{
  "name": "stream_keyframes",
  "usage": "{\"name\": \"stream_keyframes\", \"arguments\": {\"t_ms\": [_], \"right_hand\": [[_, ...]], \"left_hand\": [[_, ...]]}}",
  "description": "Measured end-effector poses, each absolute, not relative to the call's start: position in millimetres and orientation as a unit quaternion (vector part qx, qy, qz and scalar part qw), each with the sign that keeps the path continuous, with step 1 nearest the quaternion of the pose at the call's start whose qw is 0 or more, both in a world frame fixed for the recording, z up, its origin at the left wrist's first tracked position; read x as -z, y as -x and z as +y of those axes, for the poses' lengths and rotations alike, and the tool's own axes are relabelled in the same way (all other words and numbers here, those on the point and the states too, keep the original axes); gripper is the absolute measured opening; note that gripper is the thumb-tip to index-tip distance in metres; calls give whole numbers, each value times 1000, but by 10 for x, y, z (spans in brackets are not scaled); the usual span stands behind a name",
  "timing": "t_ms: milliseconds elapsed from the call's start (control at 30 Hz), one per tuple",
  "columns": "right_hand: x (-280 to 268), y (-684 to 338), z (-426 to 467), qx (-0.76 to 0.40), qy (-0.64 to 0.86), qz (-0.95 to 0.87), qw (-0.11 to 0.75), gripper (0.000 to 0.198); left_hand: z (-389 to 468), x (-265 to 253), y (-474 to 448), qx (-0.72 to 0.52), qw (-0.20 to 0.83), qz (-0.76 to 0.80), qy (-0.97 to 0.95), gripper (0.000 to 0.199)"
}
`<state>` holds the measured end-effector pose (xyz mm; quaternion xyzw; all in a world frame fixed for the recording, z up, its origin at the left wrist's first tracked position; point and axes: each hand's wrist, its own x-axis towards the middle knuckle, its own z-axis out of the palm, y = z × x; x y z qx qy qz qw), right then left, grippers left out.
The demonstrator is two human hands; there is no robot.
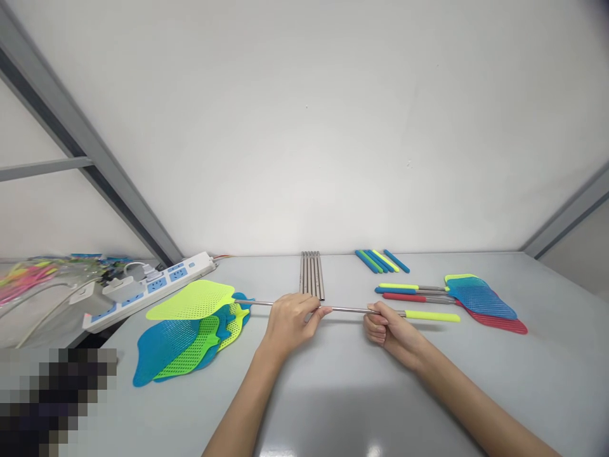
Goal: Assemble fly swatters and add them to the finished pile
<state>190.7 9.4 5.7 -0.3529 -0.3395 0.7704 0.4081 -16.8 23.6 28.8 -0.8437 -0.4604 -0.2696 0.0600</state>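
Both hands grip one fly swatter (349,310), held level above the table. Its yellow mesh head (195,301) points left and its yellow handle (432,316) points right, joined by a thin metal rod. My left hand (292,320) is closed on the rod near the middle. My right hand (387,327) is closed around the rod just short of the handle. Loose blue, green and yellow swatter heads (166,349) are piled below the held head. Behind my left hand lies a row of metal rods (311,276).
Several coloured handle sleeves (380,261) lie by the wall. To the right are whole swatters with blue, yellow and red heads (483,298). A white power strip (157,285) with plugs and cables sits at the left, beside plastic-bagged items (33,276).
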Motion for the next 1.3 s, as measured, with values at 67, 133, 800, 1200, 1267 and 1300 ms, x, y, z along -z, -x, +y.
{"name": "stream_keyframes", "arguments": {"t_ms": [67, 133, 800, 1200, 1267, 1300], "right_hand": [[-43, -1913, 97, -773, 355, -337, 403, 35], [-33, -1916, 102, -774, 358, -337, 400, 35], [9, -1936, 145, -796, 332, -302, 406, 35], [2, -1936, 152, -804, 319, -288, 410, 36], [-2, -1935, 152, -804, 320, -287, 412, 37], [-5, -1933, 150, -803, 321, -287, 413, 38]], "left_hand": [[230, -275, 165, 272, 56, -465, 841, 33], [222, -268, 165, 274, 54, -473, 836, 32], [251, -355, 220, 299, -64, -469, 829, 24], [219, -318, 142, 308, -58, -464, 828, 19], [205, -317, 124, 302, -49, -467, 830, 19], [198, -318, 115, 301, -45, -468, 830, 19]]}}
